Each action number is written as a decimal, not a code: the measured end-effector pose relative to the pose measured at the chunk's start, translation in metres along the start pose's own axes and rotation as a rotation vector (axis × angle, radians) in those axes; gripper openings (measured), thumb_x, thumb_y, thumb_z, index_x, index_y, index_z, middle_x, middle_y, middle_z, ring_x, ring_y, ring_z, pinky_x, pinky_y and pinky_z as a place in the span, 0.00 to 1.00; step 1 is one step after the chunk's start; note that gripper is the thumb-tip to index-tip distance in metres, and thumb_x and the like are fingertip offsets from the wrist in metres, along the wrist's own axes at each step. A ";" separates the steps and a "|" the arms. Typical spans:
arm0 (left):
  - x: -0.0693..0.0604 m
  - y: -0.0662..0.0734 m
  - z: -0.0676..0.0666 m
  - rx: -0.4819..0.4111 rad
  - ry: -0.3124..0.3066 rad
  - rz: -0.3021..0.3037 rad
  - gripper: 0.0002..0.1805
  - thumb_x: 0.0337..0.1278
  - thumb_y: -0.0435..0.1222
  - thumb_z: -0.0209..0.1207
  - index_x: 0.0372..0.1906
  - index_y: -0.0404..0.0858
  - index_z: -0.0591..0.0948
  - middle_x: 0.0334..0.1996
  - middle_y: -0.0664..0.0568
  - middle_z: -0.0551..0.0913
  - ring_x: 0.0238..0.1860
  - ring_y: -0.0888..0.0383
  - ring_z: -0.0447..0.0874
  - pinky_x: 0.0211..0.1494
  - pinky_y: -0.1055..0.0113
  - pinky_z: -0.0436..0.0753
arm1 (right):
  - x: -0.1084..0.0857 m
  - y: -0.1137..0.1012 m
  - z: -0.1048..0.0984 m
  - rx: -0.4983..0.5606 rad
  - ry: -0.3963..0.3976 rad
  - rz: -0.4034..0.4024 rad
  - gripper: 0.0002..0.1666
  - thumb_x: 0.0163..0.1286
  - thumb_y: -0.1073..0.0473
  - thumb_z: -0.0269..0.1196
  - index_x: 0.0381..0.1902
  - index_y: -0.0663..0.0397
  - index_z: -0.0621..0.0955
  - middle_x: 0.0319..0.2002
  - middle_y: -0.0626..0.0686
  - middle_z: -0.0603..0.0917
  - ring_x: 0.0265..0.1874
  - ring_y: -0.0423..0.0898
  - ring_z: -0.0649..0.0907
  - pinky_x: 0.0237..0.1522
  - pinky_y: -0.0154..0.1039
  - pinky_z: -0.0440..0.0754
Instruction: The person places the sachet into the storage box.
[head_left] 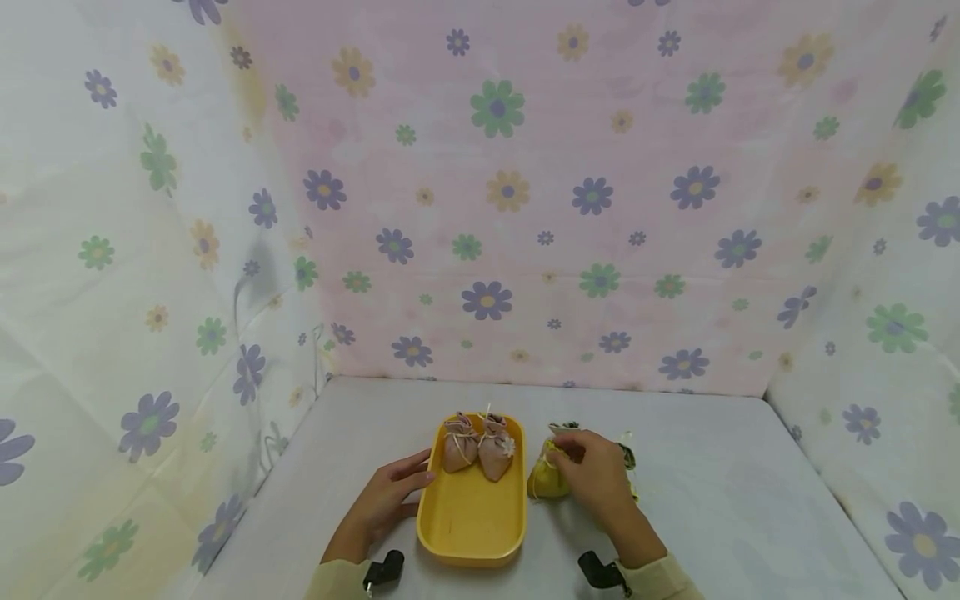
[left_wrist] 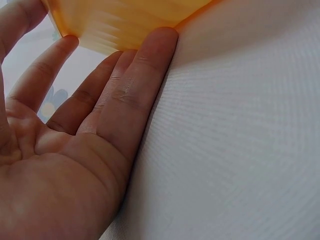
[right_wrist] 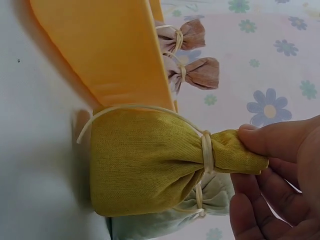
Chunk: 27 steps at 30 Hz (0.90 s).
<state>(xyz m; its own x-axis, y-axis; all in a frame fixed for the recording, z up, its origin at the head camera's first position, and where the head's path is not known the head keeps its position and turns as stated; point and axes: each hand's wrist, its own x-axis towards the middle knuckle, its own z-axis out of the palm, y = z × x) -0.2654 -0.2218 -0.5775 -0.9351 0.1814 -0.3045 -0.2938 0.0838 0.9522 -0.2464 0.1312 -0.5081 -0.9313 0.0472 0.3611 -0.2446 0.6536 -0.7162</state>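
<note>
A mustard-yellow cloth drawstring pouch (right_wrist: 145,160) has its gathered top pinched between the thumb and fingers of my right hand (head_left: 596,475). It is just right of a yellow plastic tray (head_left: 471,521); in the head view its lower part is close to the table. My left hand (head_left: 385,496) rests against the tray's left side, its fingers fairly straight and touching the outer wall. At the tray's far end lie two dusty-pink pouches (head_left: 459,450), side by side, tied with pale cords. A pale green pouch (right_wrist: 150,227) shows behind the mustard one in the right wrist view.
More pouches, one with a dark green top (head_left: 628,456), stand beyond my right hand and are partly hidden by it. A white cloth covers the table (head_left: 720,500). Flower-printed curtains (head_left: 540,250) enclose the back and both sides.
</note>
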 end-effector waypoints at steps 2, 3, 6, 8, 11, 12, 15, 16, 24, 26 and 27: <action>0.000 0.000 0.000 -0.007 0.000 -0.005 0.39 0.64 0.50 0.69 0.77 0.48 0.71 0.77 0.36 0.66 0.69 0.44 0.78 0.55 0.51 0.89 | -0.001 -0.001 -0.001 0.006 0.011 -0.009 0.11 0.58 0.61 0.79 0.39 0.46 0.90 0.35 0.45 0.90 0.34 0.38 0.87 0.37 0.32 0.87; 0.000 -0.001 0.000 -0.007 0.001 -0.007 0.39 0.64 0.50 0.69 0.77 0.47 0.71 0.77 0.36 0.66 0.69 0.43 0.78 0.55 0.51 0.89 | -0.001 -0.002 -0.001 0.009 0.016 -0.014 0.11 0.58 0.61 0.79 0.39 0.46 0.90 0.35 0.45 0.90 0.34 0.37 0.87 0.37 0.31 0.87; -0.001 -0.001 0.001 -0.008 0.007 -0.016 0.40 0.62 0.51 0.70 0.77 0.47 0.71 0.77 0.36 0.66 0.69 0.43 0.78 0.55 0.51 0.89 | -0.002 -0.005 -0.002 0.012 0.026 -0.017 0.11 0.57 0.61 0.80 0.37 0.46 0.90 0.33 0.44 0.90 0.32 0.37 0.87 0.36 0.30 0.87; 0.000 -0.001 0.001 -0.007 0.006 -0.015 0.40 0.62 0.51 0.70 0.77 0.47 0.71 0.77 0.36 0.66 0.69 0.43 0.78 0.55 0.51 0.89 | -0.001 -0.008 -0.004 0.016 0.034 -0.018 0.10 0.57 0.61 0.80 0.37 0.46 0.90 0.33 0.44 0.90 0.32 0.37 0.86 0.35 0.30 0.87; 0.000 -0.001 0.000 -0.009 0.000 -0.008 0.39 0.63 0.51 0.70 0.77 0.47 0.71 0.77 0.37 0.67 0.69 0.43 0.78 0.55 0.51 0.89 | 0.001 -0.015 -0.007 0.025 0.045 -0.019 0.09 0.57 0.61 0.79 0.36 0.46 0.90 0.33 0.43 0.90 0.31 0.37 0.85 0.34 0.30 0.86; 0.000 -0.001 0.000 -0.010 -0.002 -0.004 0.39 0.63 0.51 0.69 0.77 0.47 0.71 0.77 0.37 0.67 0.69 0.43 0.78 0.55 0.51 0.89 | 0.002 -0.017 -0.008 0.029 0.052 -0.024 0.09 0.58 0.61 0.79 0.36 0.46 0.90 0.33 0.43 0.90 0.31 0.37 0.85 0.34 0.30 0.86; 0.000 0.000 0.000 -0.012 -0.004 0.000 0.39 0.64 0.50 0.69 0.77 0.47 0.71 0.77 0.37 0.67 0.68 0.44 0.79 0.55 0.51 0.89 | 0.003 -0.021 -0.011 0.033 0.059 -0.034 0.09 0.58 0.59 0.79 0.36 0.45 0.90 0.33 0.42 0.90 0.31 0.37 0.85 0.33 0.29 0.86; 0.000 0.000 0.000 -0.012 -0.004 0.000 0.39 0.64 0.50 0.69 0.77 0.47 0.71 0.77 0.37 0.67 0.68 0.43 0.79 0.55 0.51 0.89 | 0.004 -0.023 -0.011 0.032 0.060 -0.039 0.09 0.58 0.59 0.79 0.36 0.45 0.90 0.33 0.42 0.90 0.31 0.36 0.85 0.33 0.29 0.86; 0.000 0.000 0.001 -0.016 -0.006 -0.001 0.38 0.64 0.49 0.69 0.77 0.47 0.71 0.77 0.37 0.67 0.68 0.44 0.79 0.55 0.51 0.89 | 0.009 -0.031 -0.016 0.025 0.075 -0.085 0.08 0.60 0.57 0.79 0.36 0.45 0.89 0.34 0.42 0.89 0.31 0.36 0.84 0.36 0.30 0.87; -0.001 0.000 0.000 -0.021 -0.010 0.000 0.38 0.64 0.49 0.69 0.77 0.47 0.71 0.77 0.37 0.67 0.68 0.44 0.79 0.56 0.51 0.89 | 0.010 -0.034 -0.016 0.020 0.080 -0.098 0.08 0.60 0.57 0.79 0.36 0.45 0.89 0.34 0.42 0.89 0.31 0.35 0.84 0.36 0.31 0.87; -0.001 0.000 0.000 -0.022 -0.012 0.001 0.38 0.64 0.49 0.69 0.77 0.47 0.71 0.77 0.37 0.67 0.68 0.44 0.79 0.56 0.51 0.89 | 0.011 -0.036 -0.017 0.020 0.082 -0.104 0.08 0.60 0.57 0.79 0.36 0.45 0.89 0.34 0.42 0.89 0.31 0.35 0.84 0.36 0.31 0.87</action>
<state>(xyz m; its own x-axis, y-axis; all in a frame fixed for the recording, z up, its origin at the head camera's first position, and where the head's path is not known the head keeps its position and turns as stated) -0.2649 -0.2220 -0.5771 -0.9330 0.1929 -0.3039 -0.2974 0.0622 0.9527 -0.2433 0.1211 -0.4688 -0.8755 0.0420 0.4814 -0.3450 0.6433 -0.6835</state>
